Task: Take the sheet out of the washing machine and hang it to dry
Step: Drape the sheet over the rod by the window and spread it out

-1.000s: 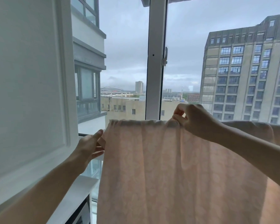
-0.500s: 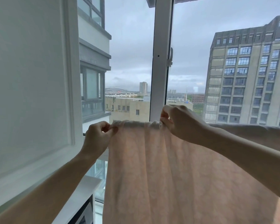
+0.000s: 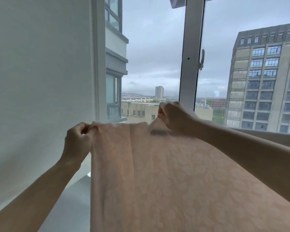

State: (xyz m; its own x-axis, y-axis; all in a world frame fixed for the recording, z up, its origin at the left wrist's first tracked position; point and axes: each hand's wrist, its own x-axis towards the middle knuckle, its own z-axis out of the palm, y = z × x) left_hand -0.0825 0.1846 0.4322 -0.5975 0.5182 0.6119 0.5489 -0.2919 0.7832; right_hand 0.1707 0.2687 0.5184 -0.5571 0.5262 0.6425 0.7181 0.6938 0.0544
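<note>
**Sheet's up at the window, just getting spread out**

Left hand (image 3: pixel 78 139) pinches the pink patterned sheet (image 3: pixel 166 178) at its top corner; right hand (image 3: pixel 176 117) pinches the top edge further along, probably to pull out bunching. The top edge runs left-right before the window frame (image 3: pixel 190 56), and the rest hangs straight down.

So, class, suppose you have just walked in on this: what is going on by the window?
A person is hanging a pale pink patterned sheet in front of a window. The left hand pinches the sheet's top left corner, and the right hand pinches its top edge further along, lifting it slightly. The sheet hangs down from that edge, with more of it running off to the right. What it hangs on is hidden by the cloth.
</note>
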